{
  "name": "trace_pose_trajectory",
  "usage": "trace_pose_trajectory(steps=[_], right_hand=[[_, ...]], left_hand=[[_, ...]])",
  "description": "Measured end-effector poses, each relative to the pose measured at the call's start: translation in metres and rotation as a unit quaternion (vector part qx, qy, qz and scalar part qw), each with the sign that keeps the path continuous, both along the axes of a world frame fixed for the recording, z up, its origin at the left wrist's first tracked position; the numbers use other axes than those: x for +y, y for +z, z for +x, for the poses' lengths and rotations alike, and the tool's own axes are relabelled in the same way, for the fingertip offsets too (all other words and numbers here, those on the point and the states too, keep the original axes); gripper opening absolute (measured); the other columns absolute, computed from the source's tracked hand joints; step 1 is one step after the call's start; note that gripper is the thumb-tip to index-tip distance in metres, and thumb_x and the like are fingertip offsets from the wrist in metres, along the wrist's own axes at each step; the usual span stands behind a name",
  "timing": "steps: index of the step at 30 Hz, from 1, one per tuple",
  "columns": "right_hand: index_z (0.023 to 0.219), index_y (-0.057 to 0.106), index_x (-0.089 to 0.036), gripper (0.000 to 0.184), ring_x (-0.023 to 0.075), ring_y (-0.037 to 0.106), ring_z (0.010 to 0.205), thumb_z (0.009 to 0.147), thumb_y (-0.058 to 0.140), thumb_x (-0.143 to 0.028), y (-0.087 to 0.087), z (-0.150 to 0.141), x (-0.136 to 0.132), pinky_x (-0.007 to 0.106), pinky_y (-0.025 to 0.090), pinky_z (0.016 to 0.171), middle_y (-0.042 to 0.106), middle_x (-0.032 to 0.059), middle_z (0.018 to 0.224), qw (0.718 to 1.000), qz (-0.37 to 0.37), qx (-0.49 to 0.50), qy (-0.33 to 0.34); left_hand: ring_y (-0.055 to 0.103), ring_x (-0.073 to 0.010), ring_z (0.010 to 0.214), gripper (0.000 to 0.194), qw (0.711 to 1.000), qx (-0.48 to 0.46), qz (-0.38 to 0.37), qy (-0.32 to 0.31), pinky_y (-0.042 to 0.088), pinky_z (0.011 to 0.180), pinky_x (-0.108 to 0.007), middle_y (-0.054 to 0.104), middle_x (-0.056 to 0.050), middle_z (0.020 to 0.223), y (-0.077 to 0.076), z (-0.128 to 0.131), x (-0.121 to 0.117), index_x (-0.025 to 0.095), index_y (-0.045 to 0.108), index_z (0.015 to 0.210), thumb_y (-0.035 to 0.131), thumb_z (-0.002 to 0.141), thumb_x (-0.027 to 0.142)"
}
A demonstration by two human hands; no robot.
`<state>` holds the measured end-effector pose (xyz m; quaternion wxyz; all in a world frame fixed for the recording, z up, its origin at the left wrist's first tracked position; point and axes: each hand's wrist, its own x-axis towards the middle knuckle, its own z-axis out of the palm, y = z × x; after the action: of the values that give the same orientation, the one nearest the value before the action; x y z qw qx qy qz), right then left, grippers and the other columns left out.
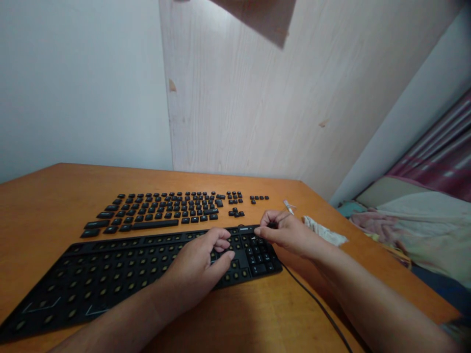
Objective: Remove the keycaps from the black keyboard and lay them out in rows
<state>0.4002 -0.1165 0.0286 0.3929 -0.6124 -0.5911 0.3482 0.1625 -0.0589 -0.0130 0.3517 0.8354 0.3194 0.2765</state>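
Note:
A black keyboard (147, 241) lies slanted across the table, most of its key positions bare. Keycaps still sit on its number pad (259, 257) at the right end. My left hand (206, 257) rests over the keyboard's middle-right part, fingers loosely curled, thumb apart, nothing visible in it. My right hand (281, 230) is at the keyboard's upper right corner above the number pad, thumb and fingers closed in a pinch. Whatever is between those fingertips is too small or hidden to tell. Just beyond it is a small, thin, whitish tool (289, 208); whether the hand touches it is unclear.
Several loose black keycaps (165, 208) lie in keyboard-like rows behind the keyboard, including a long space bar (155, 224). A crumpled pale cloth (324, 231) is right of my right hand. A black cable (316, 299) runs toward me. A wall panel (239, 108) rises behind the table.

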Motion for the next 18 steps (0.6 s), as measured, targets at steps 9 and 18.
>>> trace_pose_trajectory(steps=[9, 18], right_hand=[[0.068, 0.053, -0.019, 0.017, 0.0098, 0.039, 0.050, 0.073, 0.067, -0.027, -0.007, -0.008, -0.003, 0.023, 0.028, 0.048, 0.046, -0.0052, 0.054, 0.998, -0.012, -0.057, -0.029], [0.070, 0.054, -0.019, 0.016, 0.0108, 0.042, 0.054, 0.077, 0.064, -0.029, -0.012, -0.012, -0.001, 0.023, 0.031, 0.049, 0.050, -0.0041, 0.058, 0.992, -0.011, -0.126, -0.024]], left_hand=[[0.066, -0.0204, 0.098, 0.032, 1.000, 0.000, 0.009, -0.006, 0.051, 0.088, -0.033, 0.070, -0.006, 0.106, -0.001, 0.000, 0.000, 0.021, 0.058, 0.116, 0.057, 0.088, 0.036], [0.067, -0.0201, 0.100, 0.031, 1.000, 0.008, 0.000, -0.007, 0.051, 0.090, -0.034, 0.071, -0.006, 0.107, 0.002, 0.000, -0.002, 0.020, 0.058, 0.116, 0.057, 0.088, 0.034]])
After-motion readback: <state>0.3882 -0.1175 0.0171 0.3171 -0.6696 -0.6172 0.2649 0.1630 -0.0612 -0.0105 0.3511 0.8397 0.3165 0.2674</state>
